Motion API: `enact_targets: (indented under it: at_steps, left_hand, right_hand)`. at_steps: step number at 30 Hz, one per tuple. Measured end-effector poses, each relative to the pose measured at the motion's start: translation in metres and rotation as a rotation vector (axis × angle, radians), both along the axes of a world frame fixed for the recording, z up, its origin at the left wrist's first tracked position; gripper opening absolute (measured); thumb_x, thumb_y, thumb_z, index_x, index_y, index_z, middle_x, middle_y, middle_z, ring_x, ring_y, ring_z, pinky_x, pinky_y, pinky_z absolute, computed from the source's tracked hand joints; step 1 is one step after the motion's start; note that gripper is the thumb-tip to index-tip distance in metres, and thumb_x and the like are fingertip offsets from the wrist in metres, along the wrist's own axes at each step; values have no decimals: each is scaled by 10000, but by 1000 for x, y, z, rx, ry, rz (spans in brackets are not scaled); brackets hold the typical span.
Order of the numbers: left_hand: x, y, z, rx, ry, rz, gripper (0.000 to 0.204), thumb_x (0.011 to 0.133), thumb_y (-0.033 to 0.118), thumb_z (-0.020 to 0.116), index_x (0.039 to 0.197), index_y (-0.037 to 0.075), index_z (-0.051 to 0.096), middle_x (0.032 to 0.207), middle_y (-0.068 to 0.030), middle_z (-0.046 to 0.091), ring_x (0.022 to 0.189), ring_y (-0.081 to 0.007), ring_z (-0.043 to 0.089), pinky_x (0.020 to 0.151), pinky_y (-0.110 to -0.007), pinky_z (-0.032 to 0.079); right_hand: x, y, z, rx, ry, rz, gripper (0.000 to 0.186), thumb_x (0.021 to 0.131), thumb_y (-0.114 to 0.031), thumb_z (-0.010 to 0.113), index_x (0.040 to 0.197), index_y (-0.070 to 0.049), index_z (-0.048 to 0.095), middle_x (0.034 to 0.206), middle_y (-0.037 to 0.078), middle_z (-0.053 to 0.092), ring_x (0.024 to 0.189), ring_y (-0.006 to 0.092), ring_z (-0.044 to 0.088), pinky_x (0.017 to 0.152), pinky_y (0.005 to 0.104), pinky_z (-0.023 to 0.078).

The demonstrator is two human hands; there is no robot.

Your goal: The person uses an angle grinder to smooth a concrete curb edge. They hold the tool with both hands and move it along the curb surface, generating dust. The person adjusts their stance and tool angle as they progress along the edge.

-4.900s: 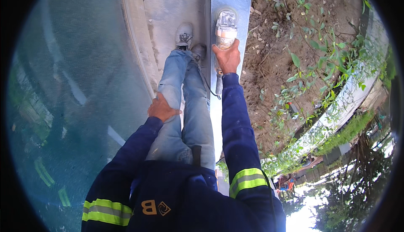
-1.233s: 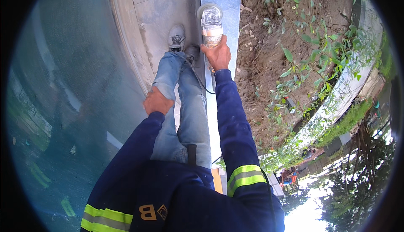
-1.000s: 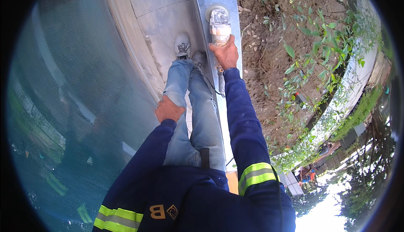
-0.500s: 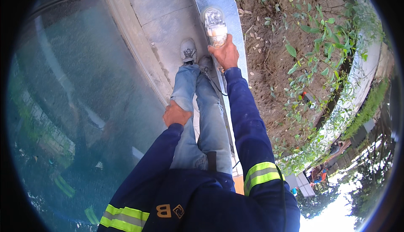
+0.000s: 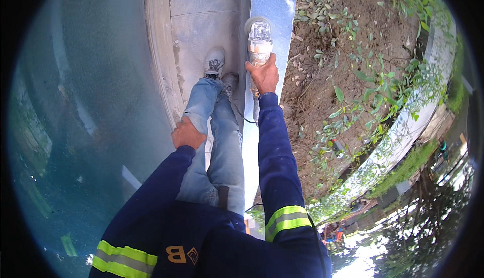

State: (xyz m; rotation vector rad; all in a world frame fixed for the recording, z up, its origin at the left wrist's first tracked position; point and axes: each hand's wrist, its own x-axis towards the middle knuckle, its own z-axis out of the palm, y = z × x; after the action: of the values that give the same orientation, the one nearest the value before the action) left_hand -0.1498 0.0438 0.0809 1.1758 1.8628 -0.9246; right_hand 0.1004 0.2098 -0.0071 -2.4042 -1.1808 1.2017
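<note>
Your right hand (image 5: 264,75) grips what looks like an angle grinder (image 5: 259,40) on the pale slab (image 5: 275,1); your left hand (image 5: 187,134) rests, fingers closed, on your knee (image 5: 197,107).

Left of the grip, pale concrete paving (image 5: 201,21) runs alongside a pool of blue-green water (image 5: 75,101), a white shoe (image 5: 215,62) planted on it. Right of the grip, bare brown soil (image 5: 322,66) carries scattered green plants (image 5: 368,81), bounded farther right by a curved pale kerb (image 5: 403,127).
</note>
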Motion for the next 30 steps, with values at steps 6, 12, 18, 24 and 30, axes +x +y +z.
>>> enact_targets:
  at_steps: [6,12,18,24,30]
  left_hand:
    - [3,-1,0,-12,-6,49,721,694,371,811,1258,17,535,1173,-240,672,1060,-406,708,977,-518,538]
    - [5,-9,-3,7,1,71,739,691,378,821,1266,20,528,1166,-233,673,1054,-402,712,962,-518,537]
    - [9,-1,1,-2,-1,54,700,701,321,799,1268,6,534,1167,-229,686,1045,-389,724,962,-520,531]
    - [7,2,2,4,-19,82,705,692,307,799,1274,13,531,1179,-237,683,1063,-403,717,965,-534,527]
    - [10,8,6,-9,-26,104,700,684,292,804,1271,16,539,1193,-242,680,1079,-406,710,974,-540,523]
  right_hand:
    - [8,15,-1,54,33,-65,699,707,-339,869,1212,19,546,1021,278,746,966,463,732,890,516,557]
    - [21,-9,5,65,84,-88,692,723,-323,865,1236,12,542,1049,279,748,982,457,736,911,503,560]
    - [14,17,-1,47,4,-12,715,714,-374,848,1220,21,536,1042,309,737,984,493,721,916,529,550]
    - [23,29,-6,103,20,-79,729,711,-370,857,1231,24,533,1056,300,738,998,485,722,930,522,547]
    - [19,4,2,54,64,-43,702,707,-350,859,1222,9,544,1038,281,748,979,467,732,902,517,558]
